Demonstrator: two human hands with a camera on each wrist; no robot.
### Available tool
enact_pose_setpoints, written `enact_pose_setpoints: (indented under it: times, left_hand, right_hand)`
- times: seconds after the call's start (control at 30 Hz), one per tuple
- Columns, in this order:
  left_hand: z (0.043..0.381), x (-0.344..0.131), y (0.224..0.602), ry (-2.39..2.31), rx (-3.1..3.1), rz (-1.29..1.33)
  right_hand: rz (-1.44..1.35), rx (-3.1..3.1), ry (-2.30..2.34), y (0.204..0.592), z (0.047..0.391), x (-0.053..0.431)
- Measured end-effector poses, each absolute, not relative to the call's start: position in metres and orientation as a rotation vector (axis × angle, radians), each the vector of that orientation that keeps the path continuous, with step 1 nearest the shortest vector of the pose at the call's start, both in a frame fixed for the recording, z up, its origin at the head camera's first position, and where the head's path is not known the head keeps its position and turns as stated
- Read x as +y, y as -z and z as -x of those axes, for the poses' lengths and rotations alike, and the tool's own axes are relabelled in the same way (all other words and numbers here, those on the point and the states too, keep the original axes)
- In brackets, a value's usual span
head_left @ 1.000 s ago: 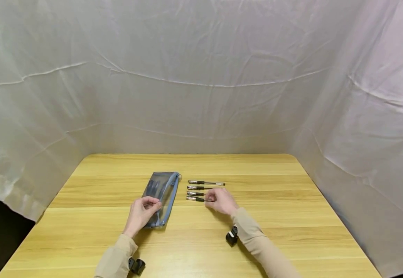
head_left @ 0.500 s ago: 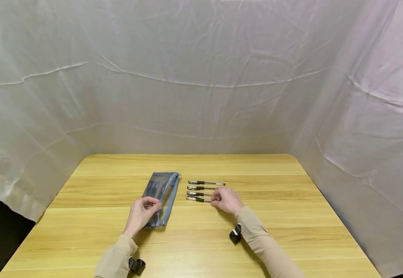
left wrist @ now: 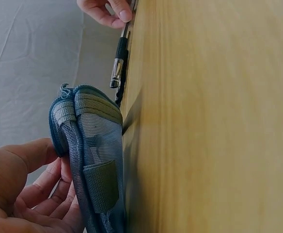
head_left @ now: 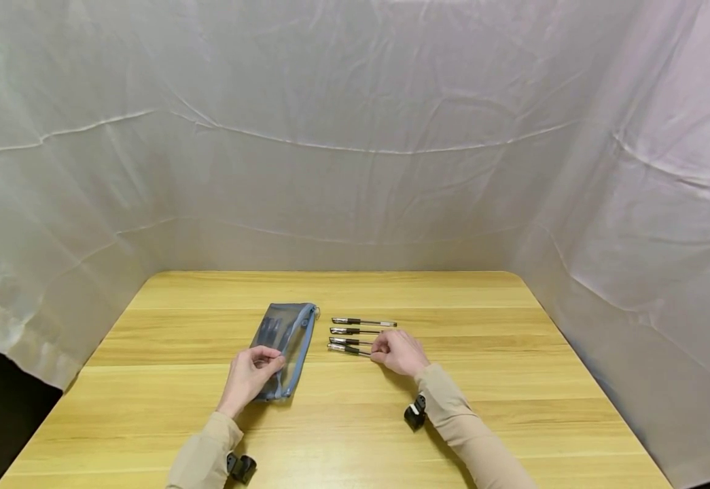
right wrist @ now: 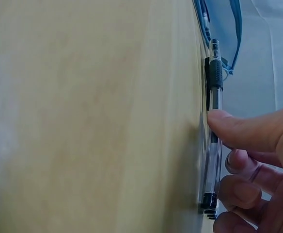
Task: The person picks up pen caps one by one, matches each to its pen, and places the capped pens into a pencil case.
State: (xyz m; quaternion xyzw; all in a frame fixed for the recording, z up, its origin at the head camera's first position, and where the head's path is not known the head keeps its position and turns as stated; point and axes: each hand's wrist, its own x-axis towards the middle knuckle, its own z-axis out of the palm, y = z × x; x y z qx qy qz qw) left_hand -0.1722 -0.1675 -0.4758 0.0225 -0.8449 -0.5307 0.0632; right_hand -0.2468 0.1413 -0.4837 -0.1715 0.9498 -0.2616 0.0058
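A translucent blue zippered pencil pouch (head_left: 276, 314) lies on the table at left centre, its zipper side parted. My left hand (head_left: 249, 375) pinches the near part of its opening between thumb and fingers. Inside, dark long shapes show through the mesh. To the right, several black gel pens lie in a row, the farthest gel pen (head_left: 347, 320) fully visible. My right hand (head_left: 400, 352) pinches the nearest gel pen (right wrist: 216, 75) by its clear barrel, thumb on one side and fingertips on the other. That pen's silver clip end points toward the pouch. My right hand partly covers the other pens.
The wooden table (head_left: 489, 394) carries the pouch and pens. Pale grey cloth (head_left: 355, 190) hangs around its back and sides. A small black wrist camera (head_left: 416, 413) sits under my right sleeve, another black camera (head_left: 242, 468) under my left.
My right hand has slid slightly right along the nearest pen, away from the pouch, and that pen's clip end has risen a little. My left hand and the pouch stay still.
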Motion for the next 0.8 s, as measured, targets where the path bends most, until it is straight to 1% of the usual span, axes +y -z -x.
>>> enact_pose_setpoints:
  times: [0.37, 0.8]
  left_hand:
    - [0.174, -0.168, 0.477, 1.582, -2.559, -0.073]
    - [0.174, -0.168, 0.478, 1.579, -2.570, -0.079]
  right_hand:
    - [0.529, 2.920, 0.885, 0.481, 0.245, 0.141]
    - [0.610, 2.741, 1.122, 0.473, 0.241, 0.136]
